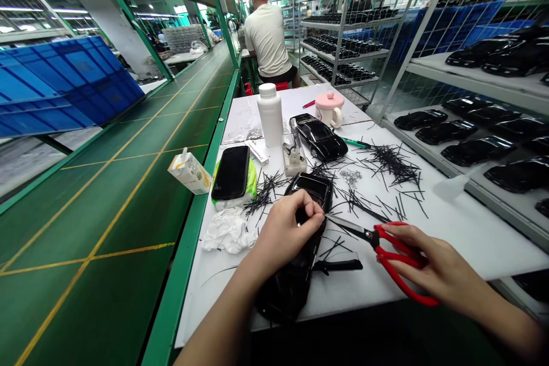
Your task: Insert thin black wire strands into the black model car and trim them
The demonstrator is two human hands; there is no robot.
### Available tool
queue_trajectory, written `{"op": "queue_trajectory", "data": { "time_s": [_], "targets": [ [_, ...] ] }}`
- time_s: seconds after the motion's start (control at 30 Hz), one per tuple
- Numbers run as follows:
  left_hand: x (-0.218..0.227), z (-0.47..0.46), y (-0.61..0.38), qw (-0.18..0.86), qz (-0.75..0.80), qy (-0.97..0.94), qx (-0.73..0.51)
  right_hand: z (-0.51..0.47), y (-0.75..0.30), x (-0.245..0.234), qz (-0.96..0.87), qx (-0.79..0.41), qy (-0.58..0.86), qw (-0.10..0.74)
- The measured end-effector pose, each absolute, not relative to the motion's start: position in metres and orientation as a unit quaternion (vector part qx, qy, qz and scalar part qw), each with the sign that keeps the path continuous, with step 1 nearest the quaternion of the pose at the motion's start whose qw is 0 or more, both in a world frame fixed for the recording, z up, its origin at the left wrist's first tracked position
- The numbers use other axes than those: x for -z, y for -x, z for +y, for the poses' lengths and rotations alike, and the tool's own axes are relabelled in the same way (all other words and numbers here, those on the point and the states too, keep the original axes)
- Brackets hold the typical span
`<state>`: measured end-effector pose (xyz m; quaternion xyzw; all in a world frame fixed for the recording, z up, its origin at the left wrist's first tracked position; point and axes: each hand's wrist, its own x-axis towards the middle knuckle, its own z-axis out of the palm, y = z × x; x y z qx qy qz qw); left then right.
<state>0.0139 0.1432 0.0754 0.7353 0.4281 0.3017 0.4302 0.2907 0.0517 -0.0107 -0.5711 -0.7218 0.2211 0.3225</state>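
Observation:
My left hand (286, 227) is closed in a pinch on top of a glossy black toy car body (315, 187) that lies lengthwise on the white table (450, 229). My right hand (433, 266) grips red-handled scissors (392, 260); their dark blades point left and the tips meet the car right by my left fingertips. Several thin black plastic strips (390, 163) lie scattered over the table around the car.
Behind stand a white bottle (270, 114), a second black toy car (321, 137), a pink mug (329, 107), a phone (231, 171) on a green pack, a small carton (189, 170) and crumpled tissue (228, 230). A green conveyor (128, 183) runs left. Shelves of black car bodies (476, 148) fill the right. A person (268, 34) sits ahead.

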Motion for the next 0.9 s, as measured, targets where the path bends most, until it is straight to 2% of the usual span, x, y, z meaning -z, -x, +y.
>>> {"op": "queue_trajectory", "data": {
  "time_s": [0.2,0.33,0.4,0.53,0.6,0.7,0.83,0.9],
  "targets": [
    [-0.074,0.144,-0.014,0.433,0.425,-0.737,-0.300,0.046,-0.289,0.011,-0.721,-0.235,0.570,0.317],
    [-0.074,0.145,-0.014,0.434,0.422,-0.738,-0.298,0.049,-0.319,0.003,-0.631,-0.217,0.651,0.361],
    [-0.074,0.145,-0.014,0.428,0.425,-0.740,-0.297,0.054,-0.341,-0.004,-0.608,-0.172,0.701,0.330],
    [-0.074,0.146,-0.014,0.412,0.428,-0.748,-0.296,0.063,-0.370,-0.017,-0.616,-0.102,0.755,0.201],
    [-0.073,0.147,-0.014,0.407,0.428,-0.751,-0.295,0.068,-0.373,-0.019,-0.635,-0.099,0.743,0.189],
    [-0.072,0.149,-0.013,0.402,0.430,-0.755,-0.288,0.077,-0.374,-0.016,-0.643,-0.116,0.713,0.255],
    [-0.071,0.152,-0.011,0.404,0.433,-0.756,-0.278,0.097,-0.387,-0.004,-0.494,-0.037,0.761,0.418],
    [-0.071,0.154,-0.011,0.407,0.434,-0.755,-0.275,0.110,-0.396,-0.002,-0.460,-0.039,0.768,0.444]
  ]
}}
